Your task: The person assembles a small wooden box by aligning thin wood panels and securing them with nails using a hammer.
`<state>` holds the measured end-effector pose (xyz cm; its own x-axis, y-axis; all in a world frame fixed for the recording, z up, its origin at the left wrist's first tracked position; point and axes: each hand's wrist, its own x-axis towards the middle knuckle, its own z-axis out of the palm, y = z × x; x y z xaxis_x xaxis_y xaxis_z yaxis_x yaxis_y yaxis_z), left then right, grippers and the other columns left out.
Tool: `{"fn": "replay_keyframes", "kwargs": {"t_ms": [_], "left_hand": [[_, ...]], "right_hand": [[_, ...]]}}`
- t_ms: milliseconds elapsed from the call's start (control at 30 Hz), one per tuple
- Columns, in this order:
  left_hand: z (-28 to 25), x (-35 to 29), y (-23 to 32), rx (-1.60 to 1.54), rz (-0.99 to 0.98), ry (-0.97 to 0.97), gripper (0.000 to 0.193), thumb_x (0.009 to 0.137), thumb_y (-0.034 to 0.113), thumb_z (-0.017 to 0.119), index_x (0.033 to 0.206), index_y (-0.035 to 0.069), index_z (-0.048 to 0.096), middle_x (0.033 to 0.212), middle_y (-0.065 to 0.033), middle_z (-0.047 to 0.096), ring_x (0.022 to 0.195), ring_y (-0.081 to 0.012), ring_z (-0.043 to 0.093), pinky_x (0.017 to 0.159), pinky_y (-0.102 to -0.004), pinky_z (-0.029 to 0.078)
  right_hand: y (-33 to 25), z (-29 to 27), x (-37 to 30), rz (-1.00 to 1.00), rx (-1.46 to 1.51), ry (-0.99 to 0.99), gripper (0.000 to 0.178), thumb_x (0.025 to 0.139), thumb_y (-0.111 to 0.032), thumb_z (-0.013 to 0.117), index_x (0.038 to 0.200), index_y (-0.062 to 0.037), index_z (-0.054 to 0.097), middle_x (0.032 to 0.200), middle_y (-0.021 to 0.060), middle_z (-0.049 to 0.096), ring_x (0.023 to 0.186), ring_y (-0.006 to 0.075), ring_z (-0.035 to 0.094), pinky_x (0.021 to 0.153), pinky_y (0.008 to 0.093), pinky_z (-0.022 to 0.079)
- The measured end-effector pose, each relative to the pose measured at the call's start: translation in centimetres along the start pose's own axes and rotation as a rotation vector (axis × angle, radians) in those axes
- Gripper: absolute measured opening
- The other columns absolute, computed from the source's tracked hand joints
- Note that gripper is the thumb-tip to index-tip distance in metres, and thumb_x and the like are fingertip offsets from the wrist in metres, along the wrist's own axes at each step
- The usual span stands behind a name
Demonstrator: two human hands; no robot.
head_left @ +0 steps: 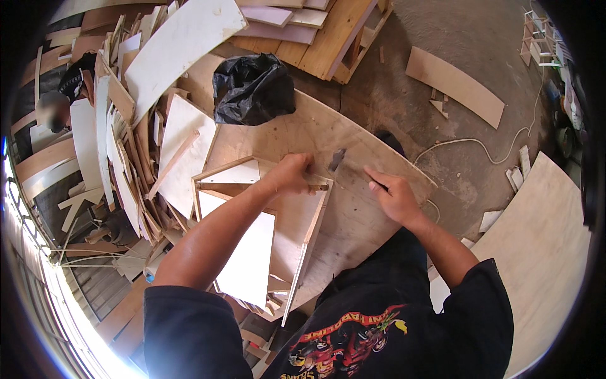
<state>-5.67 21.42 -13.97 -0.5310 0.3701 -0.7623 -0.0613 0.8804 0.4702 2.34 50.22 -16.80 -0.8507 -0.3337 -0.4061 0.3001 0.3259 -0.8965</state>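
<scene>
An open wooden frame [307,235], built of narrow strips with white panels inside, rests on a plywood worktop [372,221]. My left hand [291,175] is closed over the frame's far rail near its right corner, fingers on the inner side. Whether a nail sits between these fingers is too small to tell. My right hand [394,194] is closed around a hammer, just right of that corner. The hammer's dark head [338,159] is smeared by motion close to the frame; its handle is mostly blurred.
A black plastic bag [252,88] lies on the worktop's far side. Offcuts and boards [136,170] crowd the left, where a person [79,72] is partly visible. A wooden bench [334,44] stands beyond. On the floor are a curved board [454,85] and a pale cable [492,151].
</scene>
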Motion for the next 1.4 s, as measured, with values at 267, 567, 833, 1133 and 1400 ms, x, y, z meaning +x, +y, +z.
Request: {"fn": "replay_keyframes", "kwargs": {"t_ms": [267, 567, 833, 1133, 1400], "left_hand": [[0.2, 0.5, -0.3, -0.007, 0.022, -0.004, 0.047, 0.057, 0.015, 0.092, 0.09, 0.001, 0.062, 0.086, -0.0181, 0.067, 0.086, -0.0334, 0.067, 0.074, -0.04, 0.05], [0.3, 0.5, 0.0, -0.026, -0.013, -0.021, 0.046, 0.057, 0.014, 0.092, 0.088, 0.0, 0.062, 0.089, -0.0208, 0.068, 0.089, -0.0361, 0.068, 0.075, -0.0419, 0.051], [0.5, 0.3, 0.1, -0.124, -0.059, -0.014, 0.031, 0.06, 0.011, 0.086, 0.08, 0.003, 0.065, 0.086, -0.0198, 0.07, 0.09, -0.0373, 0.067, 0.081, -0.0452, 0.049], [0.5, 0.2, 0.4, -0.097, -0.055, 0.039, 0.042, 0.055, 0.01, 0.092, 0.084, 0.001, 0.062, 0.086, -0.0205, 0.068, 0.086, -0.0374, 0.067, 0.075, -0.0427, 0.051], [0.6, 0.3, 0.3, -0.081, -0.041, 0.047, 0.041, 0.055, 0.008, 0.091, 0.082, 0.001, 0.063, 0.086, -0.021, 0.068, 0.087, -0.0377, 0.067, 0.073, -0.0432, 0.051]], "right_hand": [[-0.2, -0.1, -0.4, 0.065, 0.025, 0.02, 0.039, 0.093, -0.015, 0.062, 0.132, -0.008, 0.065, 0.103, 0.0244, 0.069, 0.099, 0.0384, 0.067, 0.086, 0.0406, 0.051], [-0.8, -0.6, 0.2, 0.105, -0.087, -0.063, 0.039, 0.093, -0.016, 0.064, 0.131, -0.0088, 0.066, 0.106, 0.0236, 0.07, 0.095, 0.0373, 0.069, 0.085, 0.039, 0.052], [-2.2, -0.2, 0.1, 0.114, -0.102, -0.134, 0.04, 0.094, -0.014, 0.063, 0.134, -0.0058, 0.063, 0.111, 0.0237, 0.071, 0.097, 0.0341, 0.07, 0.088, 0.0376, 0.052], [-2.7, -1.0, 0.8, 0.161, -0.022, -0.043, 0.04, 0.095, -0.017, 0.062, 0.134, -0.0062, 0.063, 0.107, 0.0229, 0.071, 0.098, 0.0353, 0.069, 0.088, 0.0393, 0.052], [-2.6, -0.8, 0.3, 0.127, -0.086, -0.12, 0.038, 0.094, -0.015, 0.062, 0.131, -0.0048, 0.065, 0.098, 0.0228, 0.071, 0.093, 0.0376, 0.069, 0.085, 0.0394, 0.052]]}}
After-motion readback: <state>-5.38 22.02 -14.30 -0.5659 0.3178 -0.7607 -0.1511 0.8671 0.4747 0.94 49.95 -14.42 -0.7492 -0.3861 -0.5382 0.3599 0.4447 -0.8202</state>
